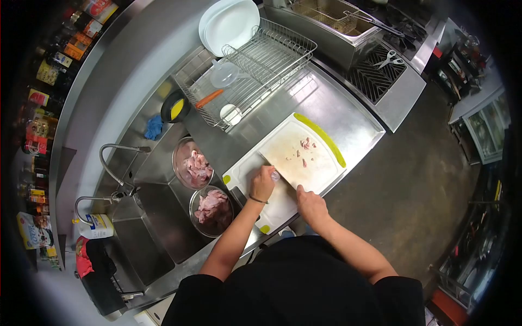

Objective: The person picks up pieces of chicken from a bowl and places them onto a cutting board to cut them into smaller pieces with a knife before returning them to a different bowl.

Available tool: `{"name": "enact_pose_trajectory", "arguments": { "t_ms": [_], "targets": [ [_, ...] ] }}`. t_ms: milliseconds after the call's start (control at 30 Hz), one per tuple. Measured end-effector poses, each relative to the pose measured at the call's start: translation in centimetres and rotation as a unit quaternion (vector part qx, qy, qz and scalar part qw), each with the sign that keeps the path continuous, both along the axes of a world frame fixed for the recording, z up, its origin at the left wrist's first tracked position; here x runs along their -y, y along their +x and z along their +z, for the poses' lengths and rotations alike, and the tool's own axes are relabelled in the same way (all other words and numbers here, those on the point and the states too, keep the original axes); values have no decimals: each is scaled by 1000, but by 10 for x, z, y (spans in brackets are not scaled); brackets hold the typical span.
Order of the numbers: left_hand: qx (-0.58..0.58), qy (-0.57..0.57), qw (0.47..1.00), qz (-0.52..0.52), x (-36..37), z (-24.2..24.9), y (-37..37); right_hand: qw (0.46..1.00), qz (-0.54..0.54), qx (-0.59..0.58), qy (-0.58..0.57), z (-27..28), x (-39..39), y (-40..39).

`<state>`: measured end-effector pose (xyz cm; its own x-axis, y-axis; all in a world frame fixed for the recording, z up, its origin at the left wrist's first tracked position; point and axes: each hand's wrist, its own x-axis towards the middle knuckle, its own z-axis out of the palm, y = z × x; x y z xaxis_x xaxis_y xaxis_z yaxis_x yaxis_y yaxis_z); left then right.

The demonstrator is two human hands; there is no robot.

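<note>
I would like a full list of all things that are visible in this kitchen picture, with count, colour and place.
cutting board: 1, white with green edge, on the steel counter
meat scraps: several, pink, on the board's far part
metal bowls of raw meat: 2, steel with pink meat, left of the board
dish rack: 1, wire, behind the board
plates: a stack, white, at the rack's far end
sink: 1, steel, at left, with two taps
scissors: 1, white handles, on the far grill
left hand: on the board's near left part, holds something small and unclear
right hand: at the board's near edge
</note>
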<state>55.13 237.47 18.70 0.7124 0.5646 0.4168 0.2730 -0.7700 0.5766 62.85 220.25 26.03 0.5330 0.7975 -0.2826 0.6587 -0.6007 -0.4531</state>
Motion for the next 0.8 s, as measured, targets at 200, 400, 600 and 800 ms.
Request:
{"name": "enact_pose_trajectory", "arguments": {
  "t_ms": [200, 400, 600, 800],
  "targets": [
    [25, -73, 992, 105, -8, 26, -17, 999, 11, -25, -22, -2, 27, 9],
    [-40, -101, 992, 65, -17, 36, -37, 999, -37, -19, 18, 16, 40, 16],
    [-75, -82, 994, 16, -18, 35, -48, 999, -28, 16, 41, 35, 46, 23],
    [-19, -109, 994, -4, -12, 27, -47, 1000, 22, 8, 5, 50, 51, 6]
  ]
}}
